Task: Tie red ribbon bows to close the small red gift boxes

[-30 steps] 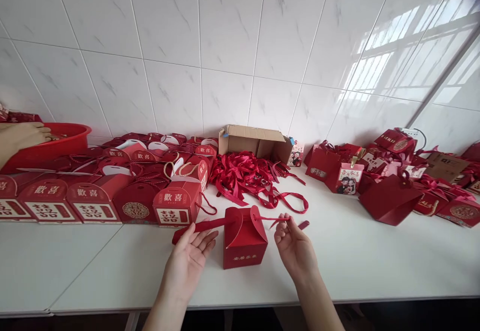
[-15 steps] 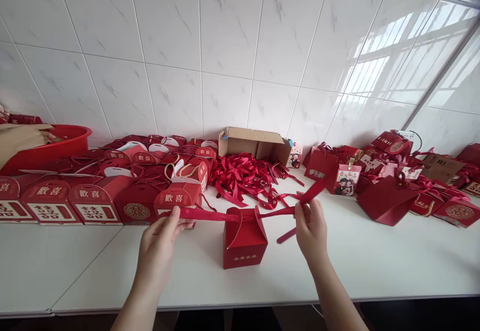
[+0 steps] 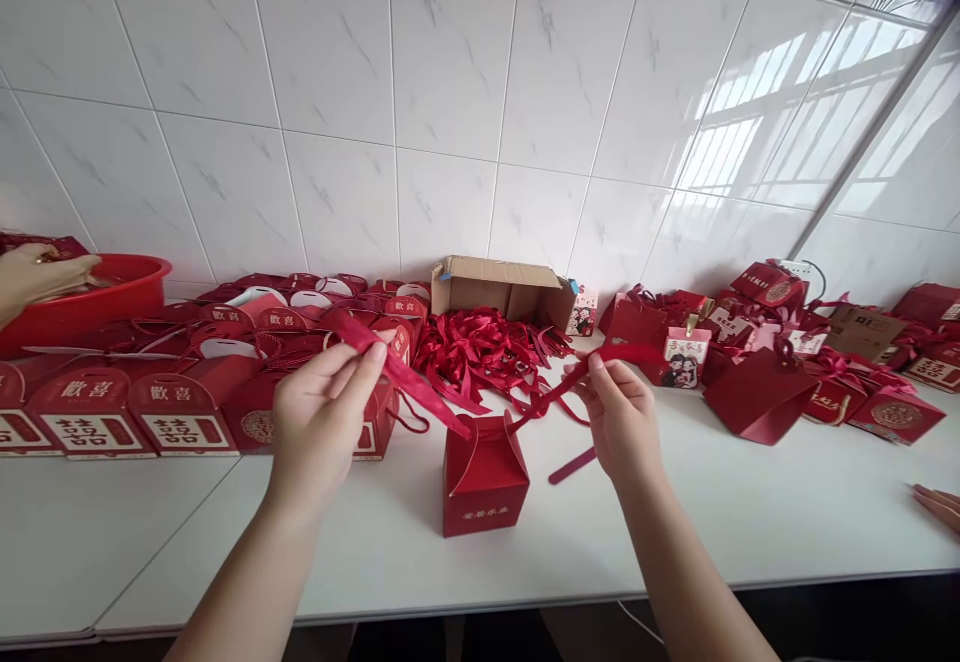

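Note:
A small red gift box stands on the white table in front of me. A red ribbon runs through the top of the box. My left hand pinches the ribbon's left end, raised above the table. My right hand pinches the right end at about the same height. Both ends slope down to the box top. A loose tail of the ribbon hangs below my right hand.
Rows of red gift boxes line the left. A pile of red ribbons lies before an open cardboard box. More red boxes crowd the right. Another person's hand reaches into a red basin; fingertips show at right.
Both my hands took hold of the ribbon ends, pulled them outward, then lifted them, so the ribbon now slopes up from the box on each side.

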The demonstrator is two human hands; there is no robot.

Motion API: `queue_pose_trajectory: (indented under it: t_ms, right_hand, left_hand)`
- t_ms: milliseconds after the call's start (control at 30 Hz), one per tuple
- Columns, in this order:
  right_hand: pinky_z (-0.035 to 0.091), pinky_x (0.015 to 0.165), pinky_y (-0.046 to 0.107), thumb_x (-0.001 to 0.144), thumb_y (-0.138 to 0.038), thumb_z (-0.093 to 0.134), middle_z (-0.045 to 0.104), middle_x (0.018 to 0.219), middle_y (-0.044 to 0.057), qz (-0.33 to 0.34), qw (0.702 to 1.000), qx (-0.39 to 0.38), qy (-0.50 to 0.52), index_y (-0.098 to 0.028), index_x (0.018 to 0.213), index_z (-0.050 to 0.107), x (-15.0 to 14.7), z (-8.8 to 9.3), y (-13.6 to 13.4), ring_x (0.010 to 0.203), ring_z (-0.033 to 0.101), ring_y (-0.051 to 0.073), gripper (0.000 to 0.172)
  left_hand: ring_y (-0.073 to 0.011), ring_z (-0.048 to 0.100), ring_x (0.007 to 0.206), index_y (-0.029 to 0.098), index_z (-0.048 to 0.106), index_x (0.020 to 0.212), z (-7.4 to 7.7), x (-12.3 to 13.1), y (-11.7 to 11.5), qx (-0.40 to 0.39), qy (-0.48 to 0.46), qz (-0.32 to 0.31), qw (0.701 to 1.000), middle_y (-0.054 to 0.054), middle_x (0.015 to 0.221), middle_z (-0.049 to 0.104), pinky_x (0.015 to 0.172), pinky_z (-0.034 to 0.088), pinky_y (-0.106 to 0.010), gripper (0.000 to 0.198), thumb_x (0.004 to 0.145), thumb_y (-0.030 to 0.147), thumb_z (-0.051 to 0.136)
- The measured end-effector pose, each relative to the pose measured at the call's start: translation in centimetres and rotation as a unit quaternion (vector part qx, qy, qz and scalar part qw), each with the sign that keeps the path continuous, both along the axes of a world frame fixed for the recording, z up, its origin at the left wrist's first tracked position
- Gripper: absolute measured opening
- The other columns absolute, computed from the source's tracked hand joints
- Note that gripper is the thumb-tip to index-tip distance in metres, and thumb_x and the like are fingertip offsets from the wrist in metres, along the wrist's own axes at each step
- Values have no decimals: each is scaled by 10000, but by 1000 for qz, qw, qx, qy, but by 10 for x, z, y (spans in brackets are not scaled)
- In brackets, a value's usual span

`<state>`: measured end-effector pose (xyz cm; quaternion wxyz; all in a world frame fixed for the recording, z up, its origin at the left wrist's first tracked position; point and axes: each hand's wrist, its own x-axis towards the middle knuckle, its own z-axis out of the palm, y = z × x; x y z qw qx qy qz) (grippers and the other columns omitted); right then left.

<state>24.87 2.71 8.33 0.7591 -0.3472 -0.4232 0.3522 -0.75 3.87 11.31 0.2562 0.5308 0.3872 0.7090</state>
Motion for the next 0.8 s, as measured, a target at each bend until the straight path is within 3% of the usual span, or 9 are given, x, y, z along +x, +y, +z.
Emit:
queue_pose_trajectory:
  t_ms: [100, 200, 300, 433, 567, 800]
  right_hand:
    - [451, 614, 231, 786, -400, 734, 645, 703, -9, 9, 998, 13, -58, -202, 791, 691, -3, 18, 3, 652, 554, 107, 202]
    - [439, 599, 240, 767, -396, 747, 642, 709, -12, -3, 994, 26, -109, -202, 823, 676, -7, 33, 5, 638, 542, 113, 214]
    - [422, 577, 237, 770, -402, 740, 599, 663, -23, 4, 991, 37, -130, -190, 732, 643, -12, 44, 6, 605, 512, 104, 236]
    - [421, 571, 224, 770, -372, 746, 622, 674, -24, 37, 993, 52, -103, -200, 800, 684, -17, 52, 7, 604, 521, 95, 186]
    - [450, 598, 219, 787, -347, 733, 636, 688, -28, 73, 990, 71, -94, -208, 774, 691, -22, 60, 7, 616, 543, 89, 146]
    - [466, 617, 208, 787, -324, 739, 638, 699, -35, 94, 991, 67, -74, -219, 762, 686, -23, 66, 2, 636, 560, 84, 120]
  left_hand:
    - [-221, 671, 1015, 224, 761, 977, 16, 9, 7, 32, -32, -85, 995, -29, 987, 758, 920, 517, -315, 230, 783, 345, 739]
    - [-216, 684, 912, 207, 770, 951, 27, 17, 12, 28, -2, -140, 990, -42, 901, 756, 848, 531, -317, 229, 831, 383, 684]
    - [-192, 671, 849, 199, 768, 934, 33, 26, 13, 37, 23, -139, 989, -29, 827, 742, 786, 522, -280, 223, 817, 379, 706]
    - [-155, 642, 754, 193, 753, 868, 40, 37, 9, 52, 25, -123, 991, -8, 773, 711, 705, 502, -242, 198, 760, 358, 768]
    - [-155, 646, 832, 202, 753, 908, 45, 44, 5, 55, 31, -182, 981, -15, 828, 717, 755, 498, -233, 187, 806, 358, 728]
    - [-140, 622, 785, 229, 744, 894, 38, 43, 3, 20, 51, -199, 978, 12, 752, 692, 733, 484, -218, 159, 814, 365, 723]
